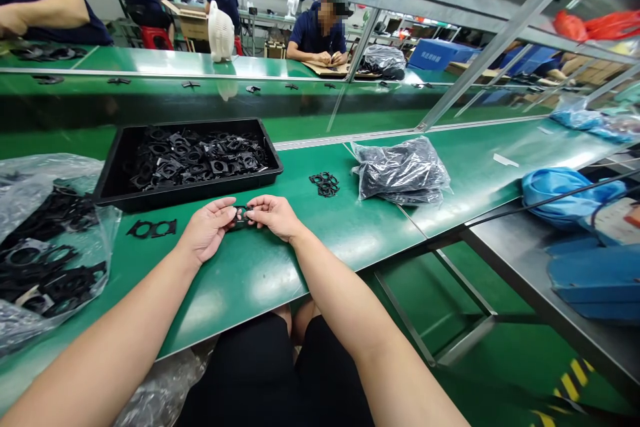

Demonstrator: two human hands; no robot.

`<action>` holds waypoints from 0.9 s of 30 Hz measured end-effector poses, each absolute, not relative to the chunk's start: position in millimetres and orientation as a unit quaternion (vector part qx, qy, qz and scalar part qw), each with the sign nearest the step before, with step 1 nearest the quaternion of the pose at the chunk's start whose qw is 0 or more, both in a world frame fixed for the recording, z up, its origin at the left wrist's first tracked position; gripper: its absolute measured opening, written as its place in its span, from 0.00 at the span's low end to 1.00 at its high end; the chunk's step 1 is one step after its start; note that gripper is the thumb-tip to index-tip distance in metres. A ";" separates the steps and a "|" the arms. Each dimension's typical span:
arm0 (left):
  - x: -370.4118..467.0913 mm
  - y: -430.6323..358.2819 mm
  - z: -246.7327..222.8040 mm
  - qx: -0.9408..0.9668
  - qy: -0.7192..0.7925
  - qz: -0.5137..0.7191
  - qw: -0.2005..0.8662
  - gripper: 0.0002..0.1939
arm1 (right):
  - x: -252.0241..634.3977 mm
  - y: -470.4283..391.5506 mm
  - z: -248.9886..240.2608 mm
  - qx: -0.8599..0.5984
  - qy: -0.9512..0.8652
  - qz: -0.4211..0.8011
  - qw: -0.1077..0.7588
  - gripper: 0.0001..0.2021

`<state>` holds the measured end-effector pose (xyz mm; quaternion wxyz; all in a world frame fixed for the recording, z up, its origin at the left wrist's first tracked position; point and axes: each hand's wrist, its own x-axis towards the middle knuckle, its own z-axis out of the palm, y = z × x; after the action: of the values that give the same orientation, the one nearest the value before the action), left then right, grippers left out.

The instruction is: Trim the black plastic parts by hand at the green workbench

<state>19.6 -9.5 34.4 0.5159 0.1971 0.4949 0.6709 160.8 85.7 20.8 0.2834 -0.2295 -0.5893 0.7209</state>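
Between my two hands I hold a small black plastic frame (241, 219) just above the green tabletop. My left hand (210, 227) pinches its left end, and my right hand (276, 215) grips the right end; the fingers cover much of it. Left of my left hand, black plastic parts with round openings (152, 229) lie on the table. Behind my hands stands a black tray (190, 196) heaped with similar black parts. A small cluster of black rings (325, 184) rests to the right of my right hand.
An open clear bag (107, 227) of black parts lies at the left. To the right is a filled plastic bag (403, 170). Beyond the tray runs a belt (295, 107) carrying spaced parts. A metal post (505, 40) slants at right. A co-worker (320, 33) sits across.
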 end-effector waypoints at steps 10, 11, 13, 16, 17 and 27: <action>23.9 -5.9 30.3 0.187 0.500 0.686 0.493 0.14 | 157.5 85.6 17.5 -0.249 -0.584 0.702 0.322 0.19; 24.6 -5.9 30.2 0.190 0.508 0.682 0.490 0.13 | 157.1 85.7 16.3 -0.251 -0.594 0.689 0.330 0.18; 25.4 -6.4 30.9 0.193 0.520 0.671 0.492 0.11 | 156.7 85.5 14.9 -0.250 -0.611 0.667 0.346 0.16; 23.9 -8.0 32.9 0.178 0.518 0.666 0.505 0.11 | 156.8 84.1 15.7 -0.239 -0.617 0.662 0.352 0.16; 22.9 -8.4 33.6 0.172 0.511 0.669 0.511 0.11 | 156.8 83.7 16.4 -0.236 -0.614 0.666 0.350 0.16; 21.3 -7.3 34.3 0.134 0.466 0.694 0.532 0.11 | 154.9 81.5 19.5 -0.238 -0.602 0.677 0.350 0.18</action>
<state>21.3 -7.3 34.3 0.5324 0.1340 0.4662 0.6937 154.9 81.5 19.5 0.3503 -0.2384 -0.6022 0.6766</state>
